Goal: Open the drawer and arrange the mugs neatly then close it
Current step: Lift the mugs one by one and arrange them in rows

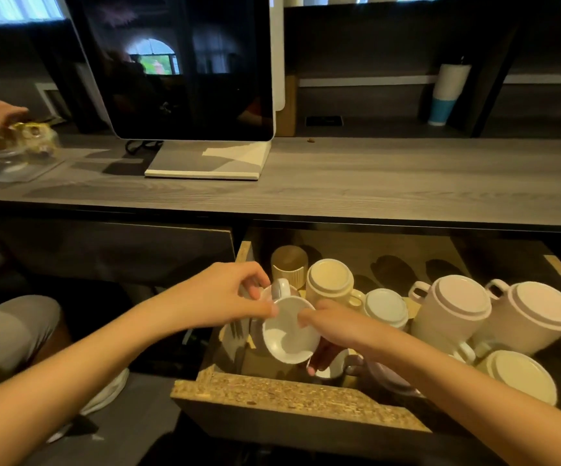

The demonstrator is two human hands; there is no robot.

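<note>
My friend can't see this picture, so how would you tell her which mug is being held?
Find the open drawer under the desk and look at its left end. The left hand and right hand hold a white mug there, tipped so its hollow inside shows. The mugs to its right stand bottom up.

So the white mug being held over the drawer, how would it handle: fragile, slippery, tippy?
The white mug looks rigid and glossy, probably glazed ceramic, so likely slick and apt to chip against the crowded mugs in the drawer. Its squat, wide-mouthed shape should sit steadily rather than tip.
</note>
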